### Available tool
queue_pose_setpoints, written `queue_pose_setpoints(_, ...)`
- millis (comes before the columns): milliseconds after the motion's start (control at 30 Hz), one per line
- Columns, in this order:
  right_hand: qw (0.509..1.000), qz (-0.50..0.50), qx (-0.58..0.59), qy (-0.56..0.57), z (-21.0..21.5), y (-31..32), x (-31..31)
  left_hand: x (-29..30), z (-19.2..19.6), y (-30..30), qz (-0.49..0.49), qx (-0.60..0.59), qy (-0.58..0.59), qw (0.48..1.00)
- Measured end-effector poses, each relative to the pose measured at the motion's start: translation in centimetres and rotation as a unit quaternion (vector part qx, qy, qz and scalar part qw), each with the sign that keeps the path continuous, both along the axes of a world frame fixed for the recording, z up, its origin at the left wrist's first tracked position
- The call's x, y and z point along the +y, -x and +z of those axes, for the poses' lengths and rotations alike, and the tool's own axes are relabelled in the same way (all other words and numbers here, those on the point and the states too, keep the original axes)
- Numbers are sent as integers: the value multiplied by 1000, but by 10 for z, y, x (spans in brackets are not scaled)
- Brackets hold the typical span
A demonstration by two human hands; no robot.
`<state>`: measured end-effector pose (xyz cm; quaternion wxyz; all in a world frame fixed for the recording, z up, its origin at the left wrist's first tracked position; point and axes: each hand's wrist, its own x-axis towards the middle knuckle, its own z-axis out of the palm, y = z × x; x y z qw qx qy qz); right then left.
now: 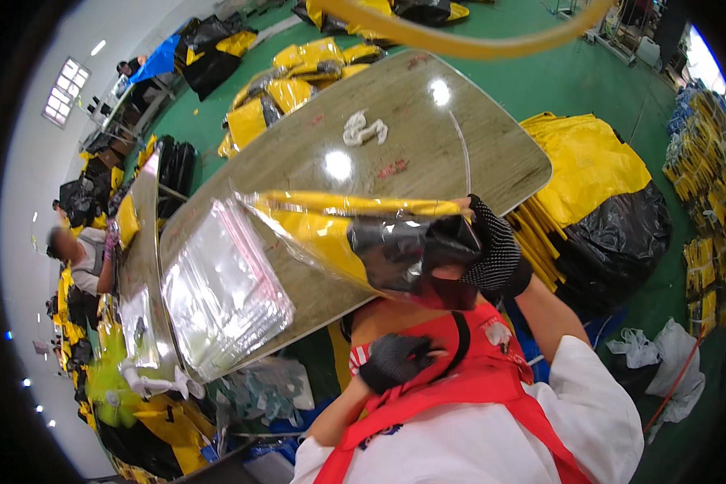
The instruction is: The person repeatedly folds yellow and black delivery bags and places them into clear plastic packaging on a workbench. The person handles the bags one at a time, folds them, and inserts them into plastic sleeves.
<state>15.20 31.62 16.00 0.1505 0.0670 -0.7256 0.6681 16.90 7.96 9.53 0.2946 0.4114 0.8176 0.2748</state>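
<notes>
My right hand point(496, 252), in a black glove with pale dots, grips the right end of a folded yellow-and-black plastic item point(387, 246). The item lies inside a clear bag, tilted over the table's near edge. The bag's far left end reaches over a stack of clear plastic bags point(226, 282) lying on the table. My left hand point(399, 360), in a dark glove, is low in front of my red apron point(468, 355), away from the item. Its fingers point right, slightly bent and a little blurred, with nothing visible in them.
The wood-patterned table point(427, 121) bears a crumpled white cloth strip point(365, 129). To its right stands a pile of folded yellow-and-black items point(593, 177); more lie beyond the table point(286, 89). At left, another person point(89, 254) works at a second table. A white-and-green fan point(121, 387) stands near left.
</notes>
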Motion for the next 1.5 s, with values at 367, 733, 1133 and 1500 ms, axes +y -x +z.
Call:
queue_pose_setpoints(367, 956, -183, 224, -39, 44, 27, 31, -48, 99, 126, 183, 397, -76, 896)
queue_pose_setpoints(733, 974, -102, -46, 198, 5, 68, 12, -12, 82, 107, 395, 5, -515, 760)
queue_pose_setpoints(1133, 983, -115, 117, -80, 109, 81, 6, -55, 180, 126, 419, 150, -394, 804)
queue_pose_setpoints(1500, 976, -107, 186, 21, 126, 86, 18, -35, 183, 145, 397, 251, -419, 777)
